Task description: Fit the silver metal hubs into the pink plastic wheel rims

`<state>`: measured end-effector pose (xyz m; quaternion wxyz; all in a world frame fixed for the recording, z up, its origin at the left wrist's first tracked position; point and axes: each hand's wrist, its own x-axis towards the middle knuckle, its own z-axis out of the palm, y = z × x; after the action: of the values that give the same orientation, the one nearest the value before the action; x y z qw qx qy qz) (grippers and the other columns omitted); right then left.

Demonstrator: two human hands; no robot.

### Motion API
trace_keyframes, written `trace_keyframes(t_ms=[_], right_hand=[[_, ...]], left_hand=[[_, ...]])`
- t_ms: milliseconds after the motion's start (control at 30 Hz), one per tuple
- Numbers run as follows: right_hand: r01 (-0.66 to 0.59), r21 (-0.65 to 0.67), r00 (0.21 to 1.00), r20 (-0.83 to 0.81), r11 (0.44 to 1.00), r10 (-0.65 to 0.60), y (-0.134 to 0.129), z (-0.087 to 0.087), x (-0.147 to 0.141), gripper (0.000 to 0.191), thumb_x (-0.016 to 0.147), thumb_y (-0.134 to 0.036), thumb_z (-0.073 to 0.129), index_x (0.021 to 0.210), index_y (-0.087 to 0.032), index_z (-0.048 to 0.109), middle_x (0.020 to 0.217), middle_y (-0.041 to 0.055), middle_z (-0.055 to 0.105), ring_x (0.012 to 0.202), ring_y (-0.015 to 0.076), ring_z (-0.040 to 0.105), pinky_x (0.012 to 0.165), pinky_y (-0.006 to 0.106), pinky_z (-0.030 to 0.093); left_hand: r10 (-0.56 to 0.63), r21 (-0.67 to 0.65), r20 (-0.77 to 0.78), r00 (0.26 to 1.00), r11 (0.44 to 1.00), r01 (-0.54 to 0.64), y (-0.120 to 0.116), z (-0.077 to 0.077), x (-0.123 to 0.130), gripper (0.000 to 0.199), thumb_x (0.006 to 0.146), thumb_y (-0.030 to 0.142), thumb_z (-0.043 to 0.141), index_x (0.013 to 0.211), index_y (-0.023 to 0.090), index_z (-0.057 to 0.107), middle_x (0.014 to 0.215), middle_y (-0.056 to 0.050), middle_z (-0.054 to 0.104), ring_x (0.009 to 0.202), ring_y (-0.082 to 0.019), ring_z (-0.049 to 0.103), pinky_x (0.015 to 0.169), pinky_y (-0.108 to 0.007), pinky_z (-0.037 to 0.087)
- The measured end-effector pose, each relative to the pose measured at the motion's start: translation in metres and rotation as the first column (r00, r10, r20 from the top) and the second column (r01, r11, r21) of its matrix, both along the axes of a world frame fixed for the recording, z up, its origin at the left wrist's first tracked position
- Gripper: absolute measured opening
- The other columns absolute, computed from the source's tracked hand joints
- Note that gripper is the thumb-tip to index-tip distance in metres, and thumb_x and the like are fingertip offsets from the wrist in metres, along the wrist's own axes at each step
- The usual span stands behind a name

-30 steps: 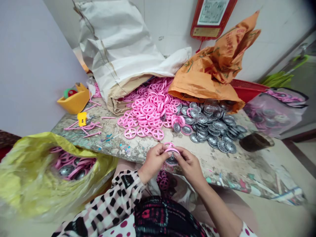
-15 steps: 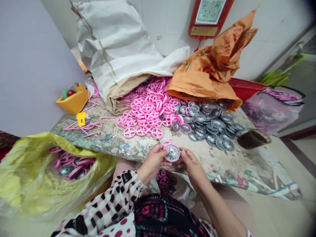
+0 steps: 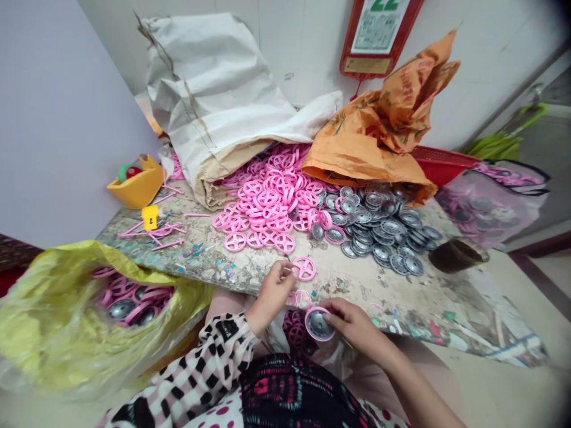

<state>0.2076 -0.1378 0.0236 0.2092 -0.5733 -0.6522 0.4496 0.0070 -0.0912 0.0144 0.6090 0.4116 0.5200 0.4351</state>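
Note:
My right hand (image 3: 350,324) grips a pink plastic wheel with a silver metal disc seated in it (image 3: 319,324), low over my lap. My left hand (image 3: 272,291) is at the worn table's front edge, its fingertips at the rim of a bare pink spoked wheel (image 3: 304,268). Just below that wheel lies another pink piece (image 3: 302,298), partly hidden. Beyond my hands are a heap of pink wheels (image 3: 267,205) and a spread of silver discs (image 3: 379,232) on the table (image 3: 214,267).
A yellow plastic bag (image 3: 57,315) at my left holds pink wheels with silver discs. White (image 3: 214,89) and orange (image 3: 370,137) sacks lie at the table's back. A yellow scoop (image 3: 138,185), dark bowl (image 3: 457,254), red basket (image 3: 441,166) and clear bag (image 3: 491,208) stand around it.
My hands have parted. The right hand has moved down and to the right with the silver-centred wheel, while the left now reaches a bare pink wheel on the table.

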Motion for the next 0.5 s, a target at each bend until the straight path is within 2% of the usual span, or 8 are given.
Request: trace_keyframes(t_ms=[100, 200, 300, 400, 500], right_hand=[[-0.045, 0.108, 0.990, 0.138, 0.993, 0.030, 0.008, 0.005, 0.007, 0.036, 0.082, -0.040, 0.053, 0.108, -0.020, 0.067, 0.094, 0.0070, 0.063, 0.087, 0.0213, 0.059, 0.082, 0.035, 0.044], [0.012, 0.245, 0.979, 0.196, 0.970, -0.061, 0.036, 0.009, 0.011, 0.035, 0.083, -0.042, 0.049, 0.104, -0.019, 0.068, 0.095, 0.0075, 0.064, 0.088, 0.0214, 0.059, 0.081, 0.034, 0.044], [0.095, 0.351, 0.949, 0.250, 0.931, -0.191, 0.078, 0.009, 0.012, 0.035, 0.081, -0.040, 0.049, 0.100, -0.018, 0.068, 0.089, 0.0072, 0.064, 0.078, 0.0206, 0.059, 0.075, 0.033, 0.045], [0.209, 0.494, 0.886, 0.270, 0.844, -0.378, 0.122, 0.008, 0.008, 0.043, 0.080, -0.041, 0.051, 0.113, -0.016, 0.063, 0.096, 0.0096, 0.062, 0.076, 0.0204, 0.057, 0.073, 0.034, 0.045], [0.279, 0.589, 0.825, 0.257, 0.758, -0.503, 0.159, 0.005, 0.002, 0.052, 0.079, -0.042, 0.053, 0.122, -0.012, 0.057, 0.109, 0.0151, 0.059, 0.092, 0.0252, 0.057, 0.081, 0.036, 0.044]], left_hand=[[0.011, 0.013, -0.024, 1.000, 1.000, -0.011, 0.003, -0.006, -0.001, 0.031, 0.077, 0.036, 0.061, 0.101, 0.018, 0.051, 0.082, 0.000, 0.055, 0.059, -0.010, 0.060, 0.050, -0.020, 0.047], [-0.004, 0.047, -0.067, 0.998, 0.999, 0.007, 0.006, -0.014, 0.000, 0.031, 0.077, 0.035, 0.059, 0.101, 0.018, 0.052, 0.079, 0.001, 0.055, 0.058, -0.012, 0.061, 0.048, -0.021, 0.047], [-0.015, 0.036, -0.057, 0.998, 0.999, 0.017, 0.008, -0.021, -0.001, 0.032, 0.077, 0.037, 0.056, 0.102, 0.018, 0.049, 0.070, 0.003, 0.052, 0.054, -0.013, 0.060, 0.044, -0.022, 0.046], [-0.012, 0.023, -0.021, 1.000, 1.000, 0.013, 0.010, -0.025, -0.003, 0.035, 0.076, 0.039, 0.057, 0.102, 0.018, 0.047, 0.067, 0.005, 0.051, 0.050, -0.013, 0.059, 0.041, -0.023, 0.047], [-0.026, 0.050, -0.031, 0.999, 0.998, 0.027, 0.010, -0.026, -0.005, 0.034, 0.076, 0.040, 0.057, 0.100, 0.017, 0.049, 0.064, 0.006, 0.050, 0.049, -0.012, 0.058, 0.043, -0.023, 0.048]])
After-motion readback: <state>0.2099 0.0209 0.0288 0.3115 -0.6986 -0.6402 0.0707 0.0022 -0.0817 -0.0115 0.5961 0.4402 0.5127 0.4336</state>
